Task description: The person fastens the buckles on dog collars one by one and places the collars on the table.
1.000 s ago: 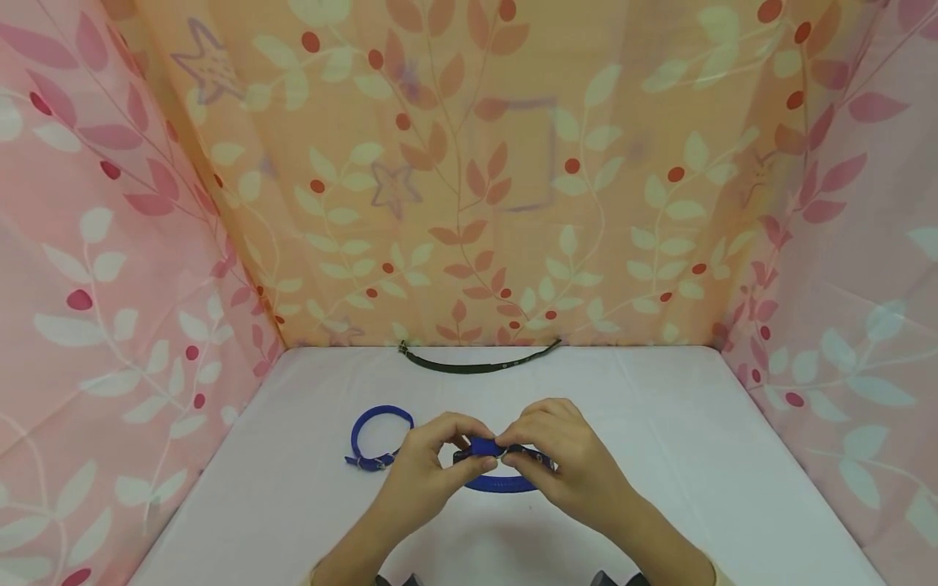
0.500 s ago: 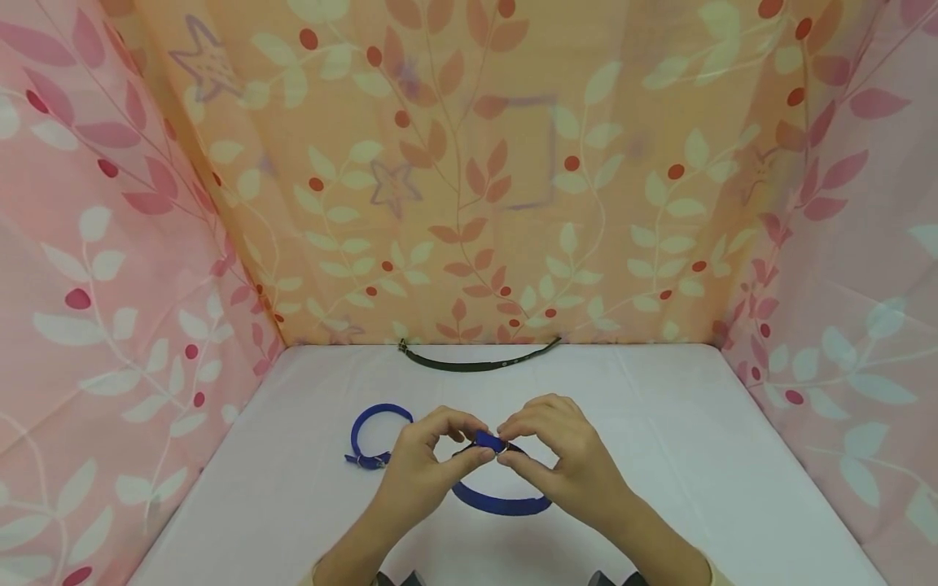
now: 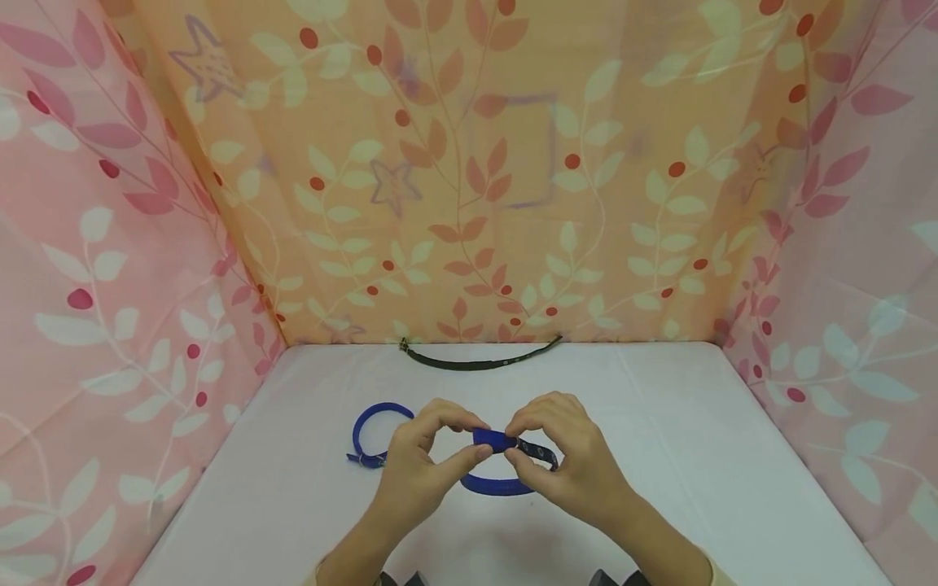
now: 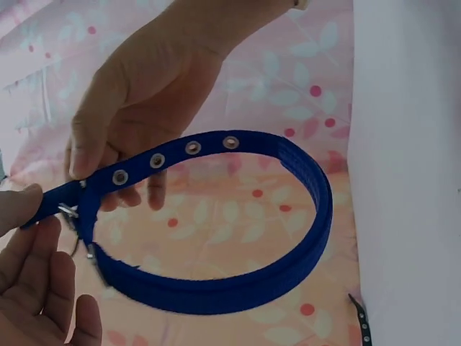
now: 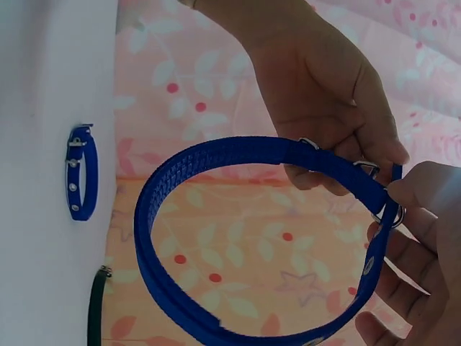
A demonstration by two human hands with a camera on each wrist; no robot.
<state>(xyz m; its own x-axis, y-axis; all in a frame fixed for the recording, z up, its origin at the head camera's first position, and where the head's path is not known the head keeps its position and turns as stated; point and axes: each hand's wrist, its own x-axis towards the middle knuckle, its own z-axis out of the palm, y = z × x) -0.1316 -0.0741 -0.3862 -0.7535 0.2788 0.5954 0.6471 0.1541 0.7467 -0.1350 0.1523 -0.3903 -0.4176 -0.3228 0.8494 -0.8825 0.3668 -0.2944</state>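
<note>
Both hands hold a blue collar [image 3: 498, 487] above the table, bent into a loop. My left hand [image 3: 418, 464] pinches its strap tip [image 3: 493, 440] between thumb and fingers. Beside it, my right hand [image 3: 579, 452] pinches the collar at the metal buckle [image 5: 366, 169], where the strap passes through. Metal-ringed holes [image 4: 158, 161] line the strap in the left wrist view, and the loop hangs toward the wearer. Fingers partly cover the buckle.
A second blue collar [image 3: 384, 406], fastened in a ring, lies on the white table [image 3: 293, 505] beside the left hand. A dark green collar [image 3: 469, 365] lies stretched along the back edge. Patterned curtains [image 3: 469, 163] enclose the back and sides.
The strap tip now shows longer and flatter between the hands, and the right hand has shifted slightly right. The loop's lower part swung down toward the wearer, then back up.
</note>
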